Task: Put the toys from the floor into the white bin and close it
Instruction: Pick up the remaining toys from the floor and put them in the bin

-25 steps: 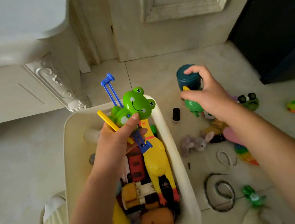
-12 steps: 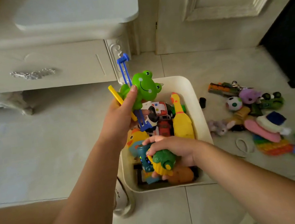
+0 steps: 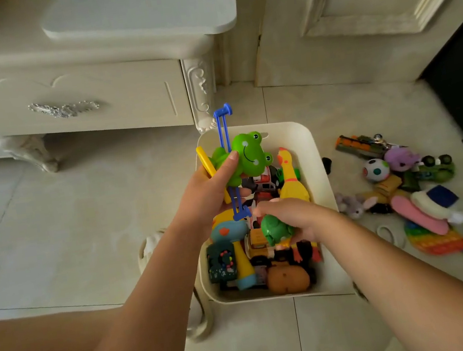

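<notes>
The white bin [image 3: 316, 163] stands on the floor tiles, holding several toys, among them a yellow rubber chicken [image 3: 290, 179] and a brown round toy [image 3: 288, 279]. Above its left rim my left hand [image 3: 209, 196] grips a green frog toy [image 3: 247, 156] together with a blue stick piece [image 3: 222, 129] and a yellow piece [image 3: 206, 161]. My right hand [image 3: 295, 217] is inside the bin, closed on a dark green turtle-like toy [image 3: 276, 228]. A dark teal jar-shaped toy [image 3: 221, 261] lies in the bin's near left part.
Right of the bin a heap of toys lies on the floor: a spotted ball [image 3: 376, 170], a purple plush [image 3: 400, 157], a grey bunny [image 3: 353, 205], a rainbow pop toy [image 3: 439, 241], a green car [image 3: 434, 169]. A cream cabinet [image 3: 94, 99] stands behind; my knee is at lower left.
The view swung left and back. My right hand brought the teal jar and green toy from the floor into the bin; the jar now lies loose in the bin. My left hand keeps the frog.
</notes>
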